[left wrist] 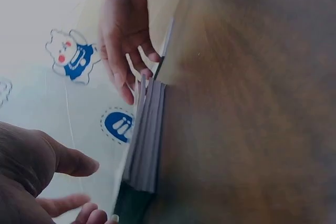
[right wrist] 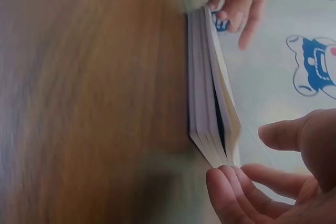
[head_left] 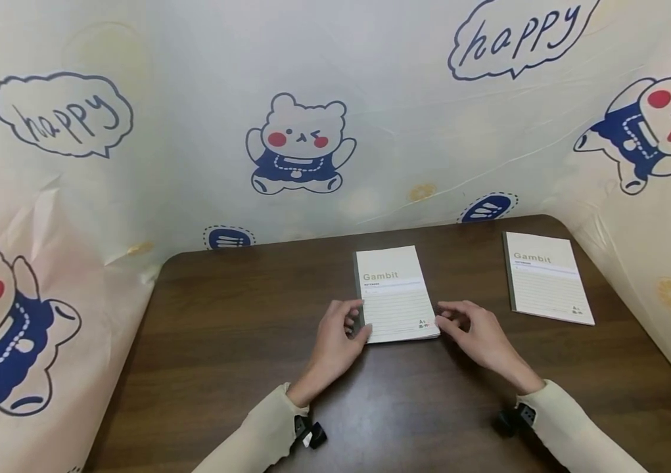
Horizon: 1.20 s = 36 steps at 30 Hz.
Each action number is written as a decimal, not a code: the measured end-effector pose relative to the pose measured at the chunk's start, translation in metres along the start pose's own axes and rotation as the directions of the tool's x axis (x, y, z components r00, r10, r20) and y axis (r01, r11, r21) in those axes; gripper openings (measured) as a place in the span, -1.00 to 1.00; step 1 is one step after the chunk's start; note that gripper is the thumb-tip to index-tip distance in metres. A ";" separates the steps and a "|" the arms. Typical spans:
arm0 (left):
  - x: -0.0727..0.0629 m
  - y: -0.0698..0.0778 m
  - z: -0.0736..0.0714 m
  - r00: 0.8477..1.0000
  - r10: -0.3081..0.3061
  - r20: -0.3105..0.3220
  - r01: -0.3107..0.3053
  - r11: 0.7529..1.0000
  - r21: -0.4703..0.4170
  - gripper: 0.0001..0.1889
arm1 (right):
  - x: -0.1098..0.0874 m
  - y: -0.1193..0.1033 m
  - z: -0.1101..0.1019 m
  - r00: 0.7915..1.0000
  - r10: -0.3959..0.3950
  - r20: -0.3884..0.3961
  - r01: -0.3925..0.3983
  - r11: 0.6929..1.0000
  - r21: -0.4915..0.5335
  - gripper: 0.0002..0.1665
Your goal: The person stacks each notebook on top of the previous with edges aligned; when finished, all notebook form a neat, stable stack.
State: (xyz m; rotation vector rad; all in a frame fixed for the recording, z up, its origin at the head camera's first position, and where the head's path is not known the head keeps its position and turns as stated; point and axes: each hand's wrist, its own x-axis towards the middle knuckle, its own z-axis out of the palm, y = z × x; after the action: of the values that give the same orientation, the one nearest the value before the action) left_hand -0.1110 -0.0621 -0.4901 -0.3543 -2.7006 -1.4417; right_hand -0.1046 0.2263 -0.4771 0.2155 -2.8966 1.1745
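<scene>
A cream "Gambit" notebook (head_left: 395, 294) lies closed in the middle of the dark wooden table (head_left: 240, 341). My left hand (head_left: 354, 322) rests at its lower left corner by the spine, fingers relaxed and gripping nothing. My right hand (head_left: 445, 319) sits at the lower right corner. In the right wrist view its fingertips (right wrist: 226, 178) touch the page edges of the notebook (right wrist: 207, 103), whose cover stands slightly lifted, and the thumb is held apart. The left wrist view shows the notebook (left wrist: 148, 140) edge-on, my left hand (left wrist: 79, 182) just short of it and my right hand (left wrist: 126, 40) at the far corner.
A second, identical notebook (head_left: 548, 284) lies flat at the table's back right. A cream cloth printed with bears and "happy" bubbles (head_left: 300, 144) walls in the table at the back and both sides. Small black wrist cameras (head_left: 310, 433) sit on both sleeves.
</scene>
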 end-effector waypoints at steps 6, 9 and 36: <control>0.012 0.021 0.011 0.978 0.188 0.086 -0.198 0.972 0.130 -0.72 | -0.003 0.011 -0.027 0.997 -0.046 -0.057 0.044 0.998 -0.037 -0.55; 0.022 0.032 0.020 0.950 0.255 0.181 -0.285 0.944 0.164 -0.74 | -0.005 0.021 -0.043 0.993 -0.066 -0.094 0.060 0.996 -0.069 -0.55; 0.080 0.107 0.158 0.610 0.047 0.791 -0.669 0.565 0.483 -0.10 | -0.045 0.148 -0.124 0.987 0.159 0.010 -0.149 0.938 -0.312 -0.07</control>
State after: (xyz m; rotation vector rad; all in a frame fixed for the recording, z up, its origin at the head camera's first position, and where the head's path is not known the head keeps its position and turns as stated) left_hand -0.1550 0.1400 -0.4793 -1.5885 -3.0686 0.1237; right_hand -0.0848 0.4229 -0.4934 0.0038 -3.1218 0.7135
